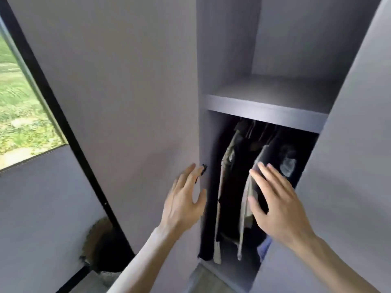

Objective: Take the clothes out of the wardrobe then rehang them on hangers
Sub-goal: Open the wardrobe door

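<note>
Clothes [231,193], a tight row of dark garments with two pale beige pieces among them, hang in the lower bay of the tall grey laminate wardrobe [264,106], under its shelf. None has come out yet, so the step in hand is the first one: reaching in for a garment.

The left hand [184,199] is spread, its fingers [187,174] straight and wide, holding nothing. They lie at the edge of the plain grey left door [127,102], and the small black door handle [202,172] sits just beyond their tips. I cannot tell whether they touch the panel. The right hand [277,204] is also splayed and empty. Its fingers [265,176] are over the nearer beige garment [249,187], and the frame is too blurred to tell contact from a near miss. The grey right door [349,166] stands open just past the little-finger side of that hand.

Hanger hooks [254,130], faint in the shadow, lie above and beyond the right fingertips. The next move probably calls for the right fingers to close around one garment or its hanger and lift the hook clear. The pieces are packed close, so parting them first may help.
</note>
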`<action>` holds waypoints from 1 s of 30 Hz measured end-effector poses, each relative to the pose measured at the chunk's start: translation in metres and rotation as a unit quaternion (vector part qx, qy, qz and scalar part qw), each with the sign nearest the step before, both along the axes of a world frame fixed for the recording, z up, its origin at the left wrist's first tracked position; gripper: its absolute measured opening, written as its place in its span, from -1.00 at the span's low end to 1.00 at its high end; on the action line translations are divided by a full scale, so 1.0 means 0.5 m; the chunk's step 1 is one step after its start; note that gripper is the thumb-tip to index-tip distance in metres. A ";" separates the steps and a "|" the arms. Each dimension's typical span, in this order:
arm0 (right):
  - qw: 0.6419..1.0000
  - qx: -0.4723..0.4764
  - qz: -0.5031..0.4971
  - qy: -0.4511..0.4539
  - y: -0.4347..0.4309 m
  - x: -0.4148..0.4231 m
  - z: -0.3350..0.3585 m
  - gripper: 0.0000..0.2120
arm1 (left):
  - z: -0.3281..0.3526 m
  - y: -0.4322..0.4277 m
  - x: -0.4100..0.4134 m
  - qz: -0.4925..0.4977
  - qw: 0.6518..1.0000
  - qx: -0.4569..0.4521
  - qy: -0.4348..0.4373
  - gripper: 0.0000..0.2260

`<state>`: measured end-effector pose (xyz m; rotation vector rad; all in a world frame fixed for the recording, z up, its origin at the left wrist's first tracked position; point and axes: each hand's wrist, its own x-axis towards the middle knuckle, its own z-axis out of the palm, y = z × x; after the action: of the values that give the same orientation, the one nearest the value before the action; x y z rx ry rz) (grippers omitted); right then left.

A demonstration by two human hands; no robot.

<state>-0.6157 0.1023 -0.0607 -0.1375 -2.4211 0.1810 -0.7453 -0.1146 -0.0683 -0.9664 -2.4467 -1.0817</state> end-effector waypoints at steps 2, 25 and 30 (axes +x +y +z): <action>0.996 0.019 -0.074 0.033 0.044 0.066 0.024 -0.47 | 0.005 0.078 0.016 -0.068 0.996 0.022 -0.049 -0.49; 0.908 0.225 -0.328 0.132 0.434 0.201 0.086 -0.30 | 0.158 0.550 0.190 -0.138 0.915 0.186 -0.331 -0.69; 0.927 0.204 -0.276 0.150 0.413 0.218 0.089 -0.29 | 0.137 0.521 0.216 -0.109 0.923 0.215 -0.299 -0.75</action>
<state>-0.5065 0.3088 -0.0163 -0.5481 -1.9734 -0.5178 -0.6375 0.1457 0.0004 -0.8619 -2.3706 -2.1507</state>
